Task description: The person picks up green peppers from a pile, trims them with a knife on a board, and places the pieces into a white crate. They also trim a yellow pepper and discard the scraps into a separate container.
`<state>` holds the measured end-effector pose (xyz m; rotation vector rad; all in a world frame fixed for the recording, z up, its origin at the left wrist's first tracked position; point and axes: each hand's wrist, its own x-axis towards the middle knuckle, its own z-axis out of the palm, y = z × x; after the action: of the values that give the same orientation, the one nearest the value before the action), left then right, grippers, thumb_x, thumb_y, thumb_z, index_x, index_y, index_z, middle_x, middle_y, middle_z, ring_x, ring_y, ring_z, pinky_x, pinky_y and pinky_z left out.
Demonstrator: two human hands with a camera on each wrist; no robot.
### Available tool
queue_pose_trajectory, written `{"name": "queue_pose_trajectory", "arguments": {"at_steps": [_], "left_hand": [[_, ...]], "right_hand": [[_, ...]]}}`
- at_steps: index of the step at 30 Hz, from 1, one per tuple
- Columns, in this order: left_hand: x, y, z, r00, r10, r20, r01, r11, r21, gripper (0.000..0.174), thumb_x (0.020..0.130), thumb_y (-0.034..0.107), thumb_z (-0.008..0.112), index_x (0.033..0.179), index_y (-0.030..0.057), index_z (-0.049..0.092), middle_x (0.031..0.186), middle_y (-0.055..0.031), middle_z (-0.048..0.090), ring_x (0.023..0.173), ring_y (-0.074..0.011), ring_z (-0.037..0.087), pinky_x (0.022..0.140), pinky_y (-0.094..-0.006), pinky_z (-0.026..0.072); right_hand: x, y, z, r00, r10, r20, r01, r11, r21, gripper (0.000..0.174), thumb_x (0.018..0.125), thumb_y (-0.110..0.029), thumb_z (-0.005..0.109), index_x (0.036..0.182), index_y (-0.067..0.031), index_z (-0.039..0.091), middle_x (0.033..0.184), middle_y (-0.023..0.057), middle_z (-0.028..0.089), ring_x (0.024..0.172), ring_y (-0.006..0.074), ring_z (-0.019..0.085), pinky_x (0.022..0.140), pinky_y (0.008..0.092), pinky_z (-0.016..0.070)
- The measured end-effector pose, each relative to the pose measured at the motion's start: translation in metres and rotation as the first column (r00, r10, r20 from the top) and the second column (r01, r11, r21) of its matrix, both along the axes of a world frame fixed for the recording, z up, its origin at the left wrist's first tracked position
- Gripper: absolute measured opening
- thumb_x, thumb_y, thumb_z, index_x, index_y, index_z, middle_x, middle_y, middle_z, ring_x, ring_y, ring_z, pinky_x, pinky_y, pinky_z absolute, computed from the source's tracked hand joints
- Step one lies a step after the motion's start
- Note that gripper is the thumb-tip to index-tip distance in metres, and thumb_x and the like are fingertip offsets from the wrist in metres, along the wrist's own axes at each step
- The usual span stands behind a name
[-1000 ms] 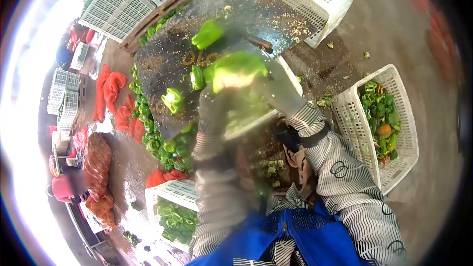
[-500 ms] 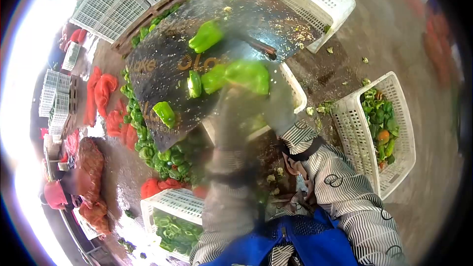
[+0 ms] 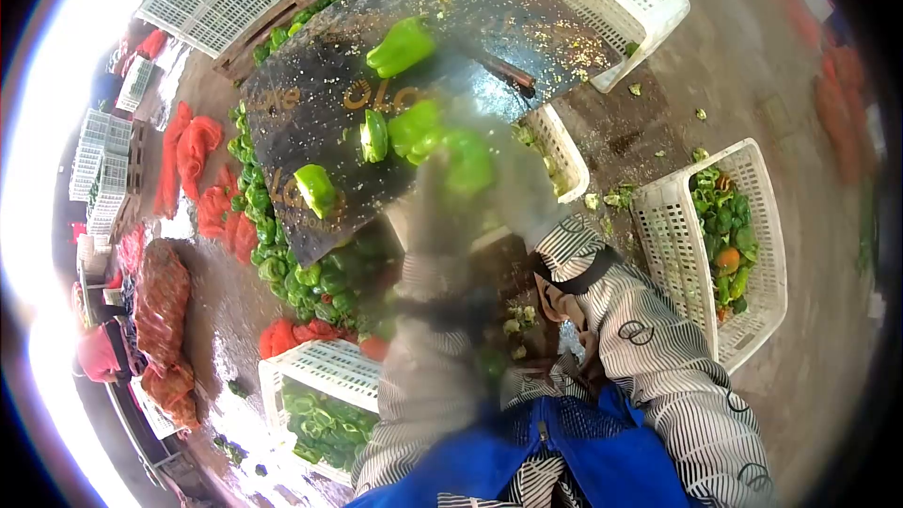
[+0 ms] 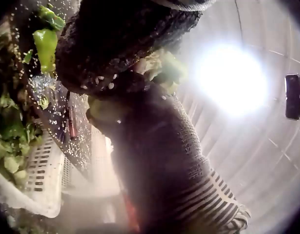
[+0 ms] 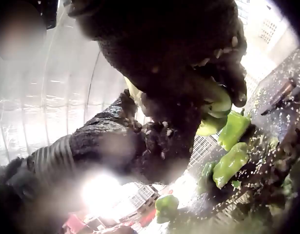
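Note:
Both hands wear dark gloves dusted with pale seeds. They hold a green bell pepper (image 3: 467, 165) between them, low over the near edge of the dark board (image 3: 310, 122). My left hand (image 3: 437, 193) grips it from the left, blurred in the head view. Opposite it, my right hand (image 3: 525, 188) curls its fingers round the pepper, whose green side (image 5: 218, 103) shows past them in the right wrist view. Beyond the hands another green pepper (image 3: 417, 130) lies on the board, beside a narrow one (image 3: 373, 136). Farther off rests a large pepper (image 3: 403, 47); a smaller one (image 3: 315, 190) lies at the left corner.
A brown tool handle (image 3: 508, 73) lies on the seed-strewn board. White crates stand around: one at the right (image 3: 673, 254) with mixed peppers, one lower left (image 3: 329, 362) with green pieces, one behind (image 3: 649, 0). Green peppers (image 3: 282, 263) pile up left of the board, near red net sacks (image 3: 195, 155).
The held pepper has come nearer the body, away from the pepper lying beyond it on the board. The pepper at the left corner earlier showed a pale top and now shows its green side.

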<state>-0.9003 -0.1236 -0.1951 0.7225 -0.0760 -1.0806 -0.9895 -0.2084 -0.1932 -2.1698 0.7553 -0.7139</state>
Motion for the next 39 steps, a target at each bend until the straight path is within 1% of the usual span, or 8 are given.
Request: {"name": "queue_pose_trajectory", "arguments": {"at_steps": [5, 8, 14, 22, 26, 31, 33, 39], "left_hand": [[0.01, -0.002, -0.027, 0.998, -0.049, -0.032, 0.05, 0.998, 0.049, 0.04, 0.091, 0.03, 0.066, 0.121, 0.0065, 0.055, 0.108, -0.0057, 0.065, 0.089, -0.0157, 0.065, 0.07, -0.0258, 0.0559], [0.021, 0.011, -0.011, -0.254, -0.377, 0.891, -0.193, 0.922, 0.335, 0.042, 0.087, 0.023, 0.07, 0.122, 0.0053, 0.054, 0.118, -0.0102, 0.061, 0.101, -0.0226, 0.061, 0.08, -0.0345, 0.0552], [0.007, 0.002, -0.008, 0.702, -0.362, 0.613, 0.235, 0.931, 0.28, 0.034, 0.088, 0.005, 0.063, 0.121, 0.0019, 0.057, 0.106, -0.0045, 0.062, 0.092, -0.0124, 0.061, 0.072, -0.0263, 0.0524], [0.031, -0.004, -0.024, -0.062, -0.414, 0.908, -0.42, 0.836, 0.353, 0.074, 0.083, 0.018, 0.077, 0.145, 0.0124, 0.037, 0.129, -0.017, 0.052, 0.108, -0.0268, 0.058, 0.087, -0.0369, 0.0529], [0.003, -0.014, 0.0, 0.862, -0.078, 0.501, 0.102, 0.995, -0.021, 0.066, 0.094, 0.004, 0.055, 0.151, 0.0103, 0.023, 0.132, -0.0147, 0.05, 0.105, -0.0202, 0.058, 0.084, -0.0333, 0.0548], [-0.013, -0.014, -0.007, 0.836, 0.072, 0.544, -0.103, 0.994, 0.025, 0.055, 0.095, 0.009, 0.054, 0.146, 0.0107, 0.034, 0.116, -0.0079, 0.06, 0.084, -0.008, 0.058, 0.061, -0.0191, 0.0505], [-0.012, -0.011, -0.008, 0.779, 0.103, 0.618, -0.17, 0.984, 0.05, 0.05, 0.094, 0.009, 0.056, 0.142, 0.0084, 0.041, 0.111, -0.0058, 0.061, 0.084, -0.0067, 0.058, 0.061, -0.0196, 0.0494], [-0.016, -0.012, -0.006, 0.868, 0.236, 0.437, -0.244, 0.969, -0.037, 0.049, 0.09, 0.007, 0.059, 0.136, -0.0017, 0.045, 0.121, -0.0096, 0.06, 0.097, -0.0124, 0.059, 0.083, -0.0252, 0.05]], "right_hand": [[-0.004, -0.006, 0.011, 0.999, 0.009, -0.034, -0.001, 0.975, 0.222, 0.061, 0.072, 0.017, 0.055, 0.127, -0.0088, 0.056, 0.133, 0.0168, 0.054, 0.109, 0.033, 0.062, 0.094, 0.0379, 0.0531], [-0.004, -0.008, 0.012, 0.999, -0.026, -0.043, 0.038, 0.944, 0.329, 0.059, 0.073, 0.015, 0.055, 0.127, -0.0085, 0.057, 0.126, 0.0176, 0.059, 0.107, 0.0314, 0.063, 0.09, 0.037, 0.0544], [-0.009, -0.026, 0.005, 0.983, -0.133, 0.13, 0.092, 0.955, 0.281, 0.045, 0.078, 0.0, 0.061, 0.123, -0.0043, 0.059, 0.11, 0.0145, 0.065, 0.097, 0.0228, 0.064, 0.079, 0.0321, 0.0545], [-0.032, -0.067, 0.003, 0.907, -0.291, 0.304, 0.018, 0.749, 0.662, 0.025, 0.087, -0.011, 0.054, 0.11, -0.0015, 0.057, 0.088, 0.0038, 0.06, 0.068, 0.0113, 0.057, 0.052, 0.0273, 0.0482], [-0.029, -0.051, 0.002, 0.947, -0.175, 0.27, -0.055, 0.738, 0.673, 0.027, 0.091, -0.014, 0.053, 0.115, -0.0022, 0.056, 0.092, 0.0041, 0.06, 0.078, 0.0113, 0.058, 0.066, 0.0278, 0.0516], [-0.018, -0.015, 0.04, 0.961, -0.184, 0.207, -0.056, 0.603, 0.796, 0.037, 0.092, -0.02, 0.061, 0.123, -0.002, 0.052, 0.106, 0.0056, 0.061, 0.091, 0.0128, 0.061, 0.075, 0.0248, 0.0527], [-0.014, -0.035, 0.021, 0.82, 0.415, 0.394, -0.341, 0.907, -0.247, 0.044, 0.087, -0.011, 0.065, 0.127, -0.0017, 0.05, 0.108, 0.0059, 0.062, 0.092, 0.0137, 0.061, 0.077, 0.0246, 0.0522], [-0.008, -0.033, 0.0, 0.946, -0.143, 0.289, 0.171, 0.982, -0.074, 0.057, 0.073, 0.005, 0.064, 0.127, -0.0097, 0.054, 0.103, 0.0087, 0.063, 0.085, 0.0204, 0.064, 0.078, 0.0348, 0.0521]]}}
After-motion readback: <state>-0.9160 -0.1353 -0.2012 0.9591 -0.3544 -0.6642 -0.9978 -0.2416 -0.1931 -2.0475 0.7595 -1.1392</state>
